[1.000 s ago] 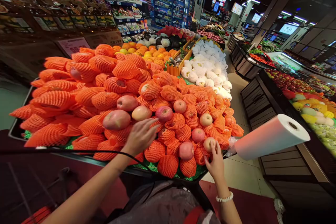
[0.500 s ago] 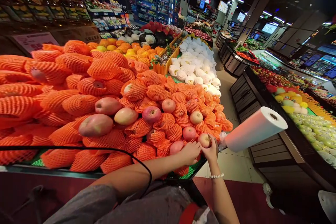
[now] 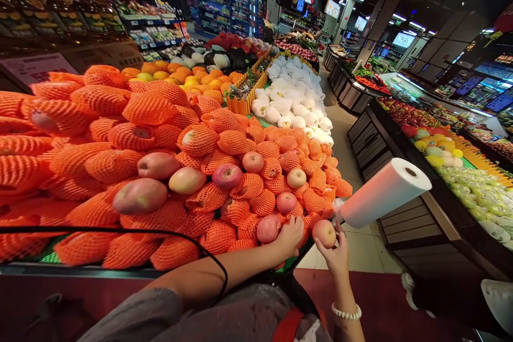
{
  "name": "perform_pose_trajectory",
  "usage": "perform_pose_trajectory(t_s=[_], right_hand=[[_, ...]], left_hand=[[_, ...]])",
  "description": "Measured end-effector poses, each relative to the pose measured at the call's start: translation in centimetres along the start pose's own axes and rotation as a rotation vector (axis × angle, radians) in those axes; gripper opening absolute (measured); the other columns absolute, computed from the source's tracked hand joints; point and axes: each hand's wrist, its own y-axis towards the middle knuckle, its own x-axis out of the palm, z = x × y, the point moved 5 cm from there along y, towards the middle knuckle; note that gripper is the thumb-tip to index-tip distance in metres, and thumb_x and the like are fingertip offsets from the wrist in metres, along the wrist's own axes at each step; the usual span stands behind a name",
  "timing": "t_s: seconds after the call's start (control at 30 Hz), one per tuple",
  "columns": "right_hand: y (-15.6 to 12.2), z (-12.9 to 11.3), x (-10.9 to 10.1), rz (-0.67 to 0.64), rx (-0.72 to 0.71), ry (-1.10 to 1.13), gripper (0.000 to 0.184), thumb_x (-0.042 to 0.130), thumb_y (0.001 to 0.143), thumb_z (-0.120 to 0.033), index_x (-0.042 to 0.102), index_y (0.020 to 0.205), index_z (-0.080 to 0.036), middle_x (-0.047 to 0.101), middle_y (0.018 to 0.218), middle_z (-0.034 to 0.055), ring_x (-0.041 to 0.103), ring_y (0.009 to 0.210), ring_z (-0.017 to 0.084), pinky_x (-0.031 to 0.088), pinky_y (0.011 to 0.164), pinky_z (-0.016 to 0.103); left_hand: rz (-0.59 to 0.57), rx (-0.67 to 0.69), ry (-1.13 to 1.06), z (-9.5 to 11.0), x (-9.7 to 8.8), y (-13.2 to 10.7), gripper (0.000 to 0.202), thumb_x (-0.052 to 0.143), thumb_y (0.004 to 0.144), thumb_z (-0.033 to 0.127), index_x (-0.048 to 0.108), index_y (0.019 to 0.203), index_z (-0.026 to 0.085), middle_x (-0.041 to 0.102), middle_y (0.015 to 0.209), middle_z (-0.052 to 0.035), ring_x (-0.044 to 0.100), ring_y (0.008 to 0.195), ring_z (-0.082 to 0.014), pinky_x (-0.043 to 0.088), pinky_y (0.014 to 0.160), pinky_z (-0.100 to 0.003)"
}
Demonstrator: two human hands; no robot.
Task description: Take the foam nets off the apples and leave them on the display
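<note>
Holding the apple: your right hand (image 3: 339, 256) has its grip round a bare apple (image 3: 324, 234), thumb and fingers on opposite sides, at the worktop (image 3: 92, 271)'s near right corner.
Left hand: yours (image 3: 290, 238) curls over orange foam-netted fruit (image 3: 218, 236), beside another bare apple (image 3: 267, 228); I cannot tell whether its grip has anything.
Apple step: you seem to be lifting it off the pile; the next move calls for steady fingers and clearance from the nets.
Apple shift: half a second ago your hands met around it; now only the right has it.
Bag roll (image 3: 387, 195): just past your right fingertips.
White-netted fruit (image 3: 286, 107): farther back.
</note>
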Motion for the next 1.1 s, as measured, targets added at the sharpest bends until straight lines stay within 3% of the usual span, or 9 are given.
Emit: perform_pose_trajectory(t_s=[0.13, 0.3, 0.43, 0.53, 0.7, 0.87, 0.97, 1.03, 1.1], right_hand=[[-1.2, -0.7, 1.2, -0.143, -0.183, -0.205, 0.07, 0.08, 0.07, -0.038, 0.055, 0.132, -0.017, 0.058, 0.124, 0.0138, 0.057, 0.116, 0.03, 0.052, 0.098, 0.048], [-3.1, -0.7, 6.7, -0.51, -0.313, -0.276, 0.078, 0.077, 0.067, -0.015, 0.051, 0.14, -0.019, 0.055, 0.137, 0.0124, 0.054, 0.124, 0.028, 0.049, 0.105, 0.043], [-2.3, 0.1, 9.7, -0.591, -0.357, -0.342, 0.078, 0.075, 0.068, -0.006, 0.054, 0.142, -0.018, 0.057, 0.14, 0.0119, 0.053, 0.128, 0.029, 0.046, 0.11, 0.046], [-1.1, -0.7, 9.5, -0.617, -0.349, -0.36, 0.079, 0.077, 0.062, -0.003, 0.059, 0.138, -0.019, 0.058, 0.14, 0.0109, 0.05, 0.131, 0.032, 0.043, 0.112, 0.051], [-1.2, -4.1, 7.3, -0.45, -0.034, 0.103, 0.045, 0.066, 0.089, -0.039, 0.064, 0.13, -0.022, 0.061, 0.135, 0.0103, 0.056, 0.126, 0.027, 0.041, 0.112, 0.051], [-4.5, -5.1, 9.6, -0.452, 0.53, 0.877, 0.088, 0.053, 0.071, -0.09, 0.067, 0.123, -0.021, 0.064, 0.131, 0.0132, 0.056, 0.128, 0.032, 0.05, 0.103, 0.05], [-4.2, -5.5, 9.3, -0.282, 0.686, 1.032, 0.08, 0.065, 0.068, -0.081, 0.066, 0.123, -0.023, 0.063, 0.134, 0.0105, 0.059, 0.125, 0.031, 0.054, 0.098, 0.047], [-3.5, -6.2, 8.8, -0.249, 0.724, 1.099, 0.071, 0.067, 0.073, -0.071, 0.064, 0.125, -0.023, 0.063, 0.134, 0.0093, 0.063, 0.117, 0.028, 0.055, 0.095, 0.044], [-3.1, -6.8, 8.4, -0.256, 0.741, 1.136, 0.065, 0.063, 0.079, -0.068, 0.065, 0.124, -0.022, 0.065, 0.131, 0.0097, 0.065, 0.111, 0.027, 0.056, 0.093, 0.044]], left_hand=[[0.172, -0.1, -0.191, -4.5, -4.0, -2.8, 0.092, 0.079, 0.065, 0.046, 0.049, 0.14, 0.001, 0.052, 0.134, -0.0177, 0.049, 0.116, -0.0335, 0.054, 0.095, -0.043], [0.48, -0.174, -0.43, -9.9, -6.0, -5.9, 0.088, 0.076, 0.067, 0.048, 0.044, 0.139, 0.007, 0.052, 0.133, -0.0145, 0.048, 0.124, -0.0298, 0.049, 0.105, -0.042], [0.577, -0.184, -0.53, -11.2, -6.0, -7.3, 0.084, 0.078, 0.067, 0.046, 0.043, 0.136, 0.013, 0.053, 0.132, -0.0113, 0.05, 0.126, -0.0261, 0.046, 0.109, -0.039], [0.625, -0.148, -0.521, -11.2, -6.2, -8.3, 0.088, 0.079, 0.067, 0.042, 0.039, 0.141, 0.016, 0.053, 0.135, -0.0108, 0.049, 0.128, -0.0256, 0.044, 0.111, -0.039], [0.663, 0.055, -0.468, -9.5, -6.6, -9.0, 0.098, 0.087, 0.059, 0.026, 0.034, 0.141, 0.017, 0.05, 0.142, -0.0134, 0.045, 0.132, -0.0281, 0.045, 0.11, -0.04], [0.656, 0.181, -0.62, -6.5, -7.5, -7.5, 0.082, 0.091, 0.062, 0.044, 0.039, 0.121, 0.019, 0.051, 0.143, -0.0144, 0.05, 0.131, -0.028, 0.048, 0.105, -0.042], [0.708, 0.211, -0.605, -5.5, -8.3, -7.5, 0.049, 0.067, 0.088, 0.055, 0.048, 0.116, 0.02, 0.053, 0.143, -0.0115, 0.053, 0.128, -0.0254, 0.05, 0.101, -0.041], [0.833, 0.192, -0.574, -5.6, -9.1, -8.1, 0.02, 0.055, 0.099, 0.032, 0.054, 0.116, 0.019, 0.058, 0.133, -0.01, 0.056, 0.121, -0.0211, 0.05, 0.098, -0.035], [0.901, 0.233, -0.535, -5.4, -9.6, -8.7, 0.02, 0.051, 0.098, 0.012, 0.056, 0.116, 0.018, 0.064, 0.116, -0.008, 0.06, 0.108, -0.017, 0.05, 0.093, -0.03]])
